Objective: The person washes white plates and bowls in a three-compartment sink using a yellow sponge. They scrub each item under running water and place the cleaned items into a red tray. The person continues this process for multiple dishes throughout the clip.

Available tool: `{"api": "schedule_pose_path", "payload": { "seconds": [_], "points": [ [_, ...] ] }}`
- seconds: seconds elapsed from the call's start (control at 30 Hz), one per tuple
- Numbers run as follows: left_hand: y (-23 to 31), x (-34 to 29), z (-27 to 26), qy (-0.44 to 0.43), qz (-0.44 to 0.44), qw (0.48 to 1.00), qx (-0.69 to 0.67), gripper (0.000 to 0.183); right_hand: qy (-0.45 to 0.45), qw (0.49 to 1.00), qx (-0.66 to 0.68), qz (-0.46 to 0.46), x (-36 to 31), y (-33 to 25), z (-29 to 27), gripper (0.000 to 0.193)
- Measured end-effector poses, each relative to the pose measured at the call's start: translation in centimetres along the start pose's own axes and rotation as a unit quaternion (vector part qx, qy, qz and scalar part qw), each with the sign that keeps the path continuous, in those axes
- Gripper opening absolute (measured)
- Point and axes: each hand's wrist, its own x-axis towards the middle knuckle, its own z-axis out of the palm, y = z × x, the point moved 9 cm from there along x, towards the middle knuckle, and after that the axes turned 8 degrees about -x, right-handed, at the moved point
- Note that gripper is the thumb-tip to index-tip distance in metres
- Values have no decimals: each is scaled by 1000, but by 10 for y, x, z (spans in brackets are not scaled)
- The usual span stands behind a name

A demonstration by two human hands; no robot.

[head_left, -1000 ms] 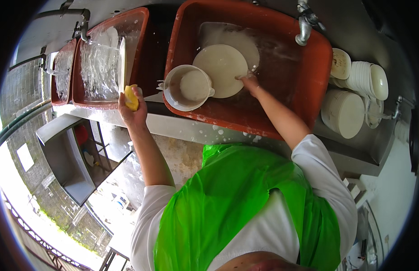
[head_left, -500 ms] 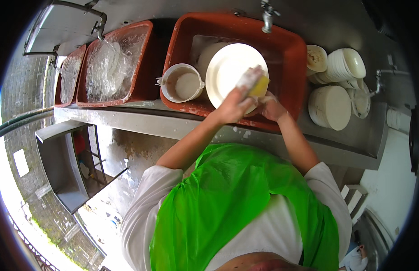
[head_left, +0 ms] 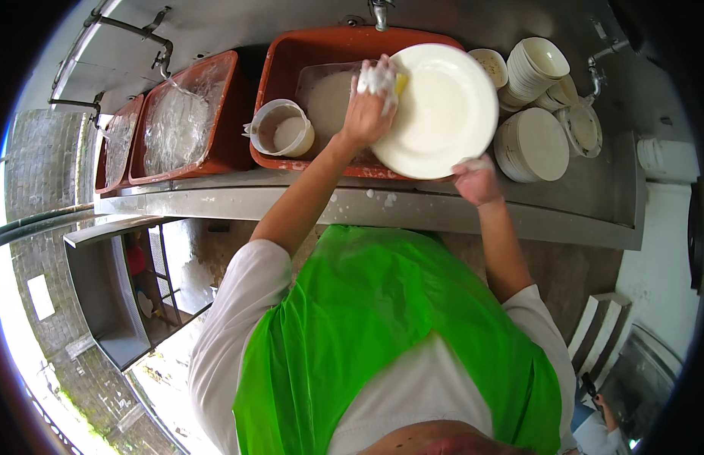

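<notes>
A large white plate (head_left: 451,106) is raised over the right part of a red-orange tub (head_left: 265,76), its flat face toward me. My right hand (head_left: 477,180) grips the plate's near right rim, fingers closed on it. At the plate's left edge is my left hand (head_left: 372,102), covered in white suds and closed on a yellow sponge (head_left: 401,83), which shows only in part. Left of that hand, a translucent plastic jug (head_left: 297,141) stands inside the tub's near left corner. Behind it in the tub lies a clear container (head_left: 309,74) in cloudy water.
Two more red-orange tubs (head_left: 229,114) stand at the left with water running in from taps (head_left: 166,64). On the steel counter (head_left: 587,201) at the right are stacked bowls (head_left: 545,59) and stacked plates (head_left: 538,144). Another person (head_left: 598,432) is at the lower right.
The plate has moved right and nearer to my view. My left hand and the sponge have moved up and left to its left edge. My right hand has shifted slightly right along with the plate.
</notes>
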Motion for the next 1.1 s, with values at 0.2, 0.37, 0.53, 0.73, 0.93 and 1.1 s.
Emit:
{"api": "schedule_pose_path", "payload": {
  "seconds": [0.2, 0.37, 0.53, 0.73, 0.93, 1.1],
  "points": [
    [59, 14, 15, -196, -205, 943, -173, 73, -39, 947, -313, 63, 35, 42, 35, 82],
    [-21, -10, -68, 32, -259, 869, -420, 44, 172, 937, -274, -134, 20, -19, -10, 77],
    [-21, -1, -107, 132, -132, 982, 19, 38, -51, 978, 169, 111, -15, 41, 53, 45],
    [133, -32, -21, -96, 122, 983, -98, 48, -33, 998, -40, -29, 12, 41, 19, 56],
    [-31, -36, -52, 129, -241, 946, -177, 30, -84, 993, -87, 2, 2, 27, 45, 58],
    [100, -42, -57, 44, 59, 994, -75, 46, -34, 993, 87, 66, 43, 8, 34, 64]
  ]
}}
